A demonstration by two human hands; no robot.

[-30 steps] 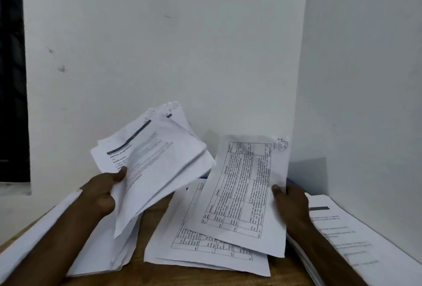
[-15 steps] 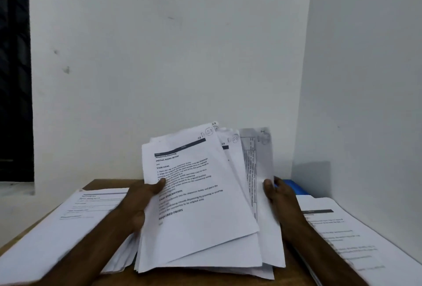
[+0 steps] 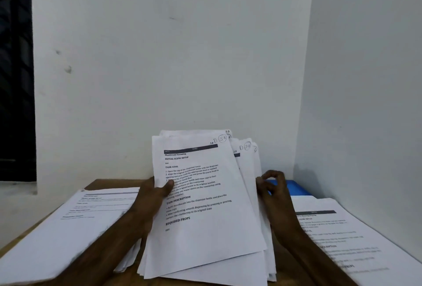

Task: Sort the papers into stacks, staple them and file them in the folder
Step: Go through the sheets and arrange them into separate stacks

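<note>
My left hand (image 3: 153,196) grips a fanned sheaf of papers (image 3: 205,228) tilted up over the bench (image 3: 100,184), thumb on the top page, while the fingers of my right hand (image 3: 272,186) curl at the sheaf's right edge, gripping or not I cannot tell, in front of a blue folder (image 3: 294,188).

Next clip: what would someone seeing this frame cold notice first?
The fanned sheaf of papers held up at centre, its top sheet printed with bold headings, draws the eye first. The left hand grips its left edge and the right hand curls at its right edge. A left stack and a right stack lie flat on the wooden table, and a blue folder peeks out behind the right hand.
</note>
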